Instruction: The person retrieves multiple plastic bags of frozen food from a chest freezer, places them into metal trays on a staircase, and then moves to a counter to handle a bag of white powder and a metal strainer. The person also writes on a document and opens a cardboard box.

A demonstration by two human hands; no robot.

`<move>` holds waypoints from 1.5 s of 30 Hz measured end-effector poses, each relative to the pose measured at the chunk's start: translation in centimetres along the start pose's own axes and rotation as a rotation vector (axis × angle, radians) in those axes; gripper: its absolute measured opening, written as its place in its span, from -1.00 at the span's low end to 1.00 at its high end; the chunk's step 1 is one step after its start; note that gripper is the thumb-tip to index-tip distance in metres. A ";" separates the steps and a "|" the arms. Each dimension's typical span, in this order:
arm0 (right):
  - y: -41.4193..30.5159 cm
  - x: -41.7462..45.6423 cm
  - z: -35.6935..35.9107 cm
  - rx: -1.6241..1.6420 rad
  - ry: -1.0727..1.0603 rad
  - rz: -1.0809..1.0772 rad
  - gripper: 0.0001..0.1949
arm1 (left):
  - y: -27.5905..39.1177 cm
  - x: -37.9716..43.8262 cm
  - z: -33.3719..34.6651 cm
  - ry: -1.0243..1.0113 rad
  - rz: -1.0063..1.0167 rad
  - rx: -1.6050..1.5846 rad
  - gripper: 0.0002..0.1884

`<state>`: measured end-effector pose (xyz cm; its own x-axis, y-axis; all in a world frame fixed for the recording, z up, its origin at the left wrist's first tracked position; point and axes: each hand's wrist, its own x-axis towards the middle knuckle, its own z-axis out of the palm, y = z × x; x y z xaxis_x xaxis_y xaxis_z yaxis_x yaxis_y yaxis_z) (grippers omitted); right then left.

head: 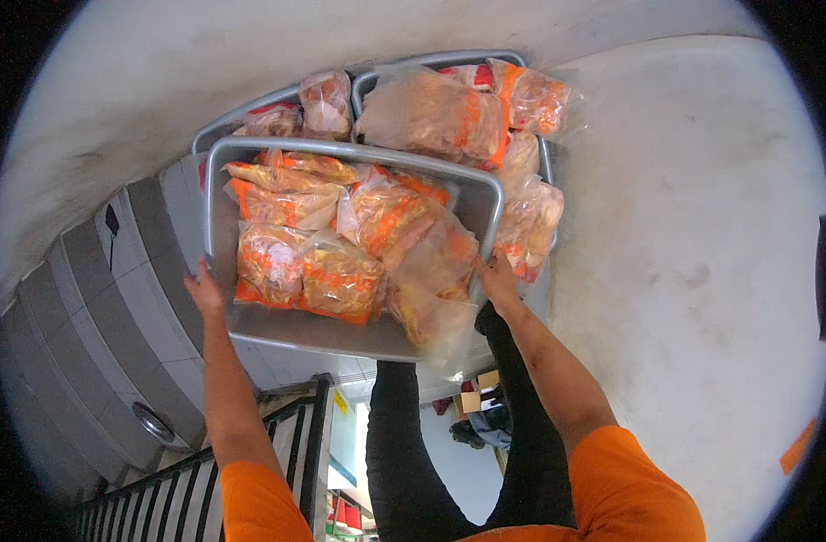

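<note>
A grey tub (213, 196) full of clear plastic bags of raw meat, probably chicken, lies before me. The bags (342, 278) carry orange print, and one looser bag (447, 325) hangs near the front rim. My right hand (500, 281) grips the tub's right rim. At the left wall is my left hand (206, 295), fingers spread; whether it bears on the tub is unclear. Behind stand two more grey tubs, one at the left rear (233, 122) and one at the right rear (447, 57), both heaped with bagged meat (433, 115).
Curved grey-tiled stairs (132, 278) drop away on the left. A black metal railing (182, 467) runs below them. Pale walls (657, 237) rise at the back and right. Cardboard boxes (470, 401) sit on the lower floor behind my legs.
</note>
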<state>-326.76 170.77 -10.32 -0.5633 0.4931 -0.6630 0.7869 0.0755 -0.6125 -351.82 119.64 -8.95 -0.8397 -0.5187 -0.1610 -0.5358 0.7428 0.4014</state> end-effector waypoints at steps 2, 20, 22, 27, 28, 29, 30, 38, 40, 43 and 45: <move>-0.4 -0.2 0.2 -0.018 0.084 -0.023 -0.70 | 0.5 2.2 0.4 -0.513 -0.164 -0.402 -0.15; -4.4 8.6 -1.8 -0.255 0.234 -0.223 -0.78 | -0.9 0.1 2.3 -0.502 -0.294 -0.447 -0.28; -4.3 8.7 -1.2 -0.269 0.284 -0.213 -0.75 | -2.1 0.2 2.4 -0.515 -0.227 -0.420 -0.23; -3.6 8.9 -2.9 -0.195 0.135 -0.166 -0.65 | -5.0 -0.4 1.4 -0.355 -0.123 -0.140 -0.24; -2.4 8.9 -3.4 -0.157 0.137 -0.115 -0.62 | -4.0 -2.5 1.4 -0.237 -0.094 -0.073 -0.23; -2.3 7.9 -3.4 -0.137 0.106 -0.092 -0.65 | -3.8 -4.7 0.9 -0.109 -0.071 0.002 -0.22; -3.0 6.8 -3.7 -0.118 0.070 -0.074 -0.68 | -3.9 -6.6 0.5 -0.027 -0.141 0.076 -0.22; -0.4 4.0 -0.9 -0.223 0.028 -0.227 -0.72 | -10.4 -13.3 1.7 0.028 -0.492 -0.506 -0.12; 0.0 3.9 -1.7 -0.239 0.001 -0.266 -0.72 | -9.9 -12.9 0.8 -0.178 -0.544 -0.546 -0.11; 0.9 3.4 -2.8 -0.128 -0.015 -0.294 -0.70 | -8.7 -12.6 -1.9 -0.393 -0.591 -0.503 -0.14; -1.1 0.8 -2.7 -0.113 0.154 -0.179 -0.67 | -9.7 -13.4 -3.7 -0.457 -0.565 -0.454 -0.18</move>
<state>-327.36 173.45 -9.03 -0.6581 0.5885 -0.4697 0.7060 0.2656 -0.6566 -334.99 117.83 -7.36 -0.4631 -0.4657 -0.7541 -0.8790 0.1321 0.4583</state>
